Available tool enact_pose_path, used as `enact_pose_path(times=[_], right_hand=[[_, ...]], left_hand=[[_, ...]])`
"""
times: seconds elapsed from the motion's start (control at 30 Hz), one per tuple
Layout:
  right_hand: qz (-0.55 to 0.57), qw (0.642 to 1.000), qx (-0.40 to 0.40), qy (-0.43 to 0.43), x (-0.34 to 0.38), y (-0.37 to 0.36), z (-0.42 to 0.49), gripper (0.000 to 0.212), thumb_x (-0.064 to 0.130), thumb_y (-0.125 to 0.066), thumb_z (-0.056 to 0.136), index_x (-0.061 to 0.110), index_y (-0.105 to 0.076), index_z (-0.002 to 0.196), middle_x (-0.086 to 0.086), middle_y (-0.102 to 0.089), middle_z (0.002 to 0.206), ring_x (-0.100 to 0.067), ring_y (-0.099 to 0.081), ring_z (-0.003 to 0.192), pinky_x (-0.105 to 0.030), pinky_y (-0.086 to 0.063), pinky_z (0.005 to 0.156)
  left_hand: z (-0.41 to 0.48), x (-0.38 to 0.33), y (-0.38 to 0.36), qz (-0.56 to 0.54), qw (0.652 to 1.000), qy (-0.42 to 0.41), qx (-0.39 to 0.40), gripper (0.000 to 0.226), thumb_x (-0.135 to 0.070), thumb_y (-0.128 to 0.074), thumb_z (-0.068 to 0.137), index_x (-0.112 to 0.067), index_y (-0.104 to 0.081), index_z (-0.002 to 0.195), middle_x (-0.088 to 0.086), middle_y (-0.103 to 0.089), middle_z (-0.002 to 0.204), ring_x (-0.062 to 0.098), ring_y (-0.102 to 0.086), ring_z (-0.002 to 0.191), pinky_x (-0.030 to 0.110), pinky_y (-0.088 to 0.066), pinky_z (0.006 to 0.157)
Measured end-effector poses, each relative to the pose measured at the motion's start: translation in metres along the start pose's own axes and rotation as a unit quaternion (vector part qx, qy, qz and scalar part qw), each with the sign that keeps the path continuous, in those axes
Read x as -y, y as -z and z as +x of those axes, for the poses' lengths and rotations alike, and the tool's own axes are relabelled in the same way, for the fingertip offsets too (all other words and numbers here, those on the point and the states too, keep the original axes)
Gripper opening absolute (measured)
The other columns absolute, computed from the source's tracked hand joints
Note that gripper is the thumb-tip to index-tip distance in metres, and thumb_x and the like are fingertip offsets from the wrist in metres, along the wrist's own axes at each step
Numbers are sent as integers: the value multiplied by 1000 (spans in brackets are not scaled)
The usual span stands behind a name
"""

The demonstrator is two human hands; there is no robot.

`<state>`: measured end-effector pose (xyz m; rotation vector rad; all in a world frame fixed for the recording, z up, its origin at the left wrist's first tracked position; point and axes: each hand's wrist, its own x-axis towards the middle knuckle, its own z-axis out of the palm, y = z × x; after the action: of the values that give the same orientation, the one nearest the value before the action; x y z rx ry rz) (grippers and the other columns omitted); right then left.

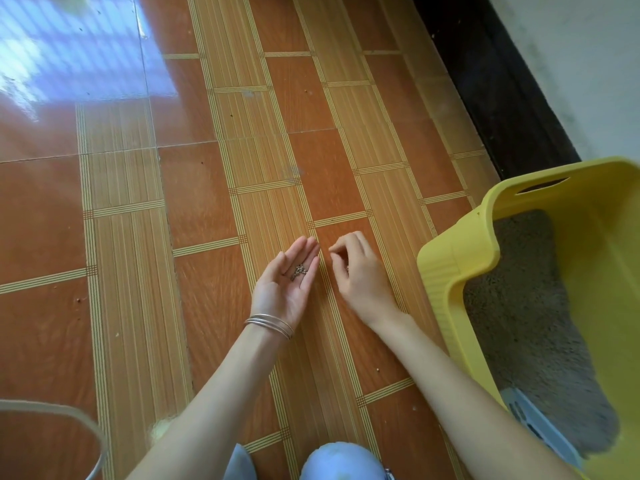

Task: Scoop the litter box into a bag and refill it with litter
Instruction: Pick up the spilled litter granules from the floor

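A yellow litter box stands on the floor at the right, filled with grey litter. A light blue scoop lies in its near corner. My left hand is held palm up over the floor with straight fingers, and a small heap of litter grains lies on it. Just to its right, my right hand hovers palm down with its fingertips pinched together, close to the floor. Whether it holds a grain I cannot tell. No bag is in view.
The floor is orange and tan tile with a few stray grains scattered on it. A dark skirting strip and a white wall run along the right. A pale curved rim shows at the bottom left. My knees are at the bottom edge.
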<state>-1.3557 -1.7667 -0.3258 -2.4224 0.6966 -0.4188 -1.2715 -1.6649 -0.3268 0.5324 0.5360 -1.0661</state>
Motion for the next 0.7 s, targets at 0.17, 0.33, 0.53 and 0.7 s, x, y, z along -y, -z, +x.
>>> enact_pose_path(times=[0.17,0.33,0.53,0.7], right_hand=[[124,991,43,8,29,-5,-3,4,0,-61,83,3,-61,86,-6,-57,90,-6,-52,83,-9,-39,76],[148,983,-81,-67,7,20,-8,11,6,-67,82,9,-66,93,-3,-63,94,-8,-59,84,-15,-46,74],[55,988,-32,-144,-34,29,-23,35,15,-54,93,10,-52,128,0,-52,131,-8,-45,123,-21,-32,106],[74,990,3,-116,-28,16,-30,38,10,-51,94,9,-49,132,3,-46,137,-2,-38,127,-8,-25,105]], left_hand=[[-1,4,-3,-23,1000,7,-3,39,-13,-32,99,6,-66,102,19,-68,106,25,-66,96,31,-58,69],[1,-1,-4,-37,999,-1,-9,35,-12,-31,99,6,-60,104,19,-69,103,29,-61,105,38,-46,96],[3,-2,1,-42,999,-1,-4,41,-12,-34,99,7,-70,95,21,-66,111,29,-64,104,39,-48,96],[3,-2,3,-23,1000,-3,5,41,-13,-35,98,5,-72,92,20,-66,111,28,-65,103,40,-49,92]])
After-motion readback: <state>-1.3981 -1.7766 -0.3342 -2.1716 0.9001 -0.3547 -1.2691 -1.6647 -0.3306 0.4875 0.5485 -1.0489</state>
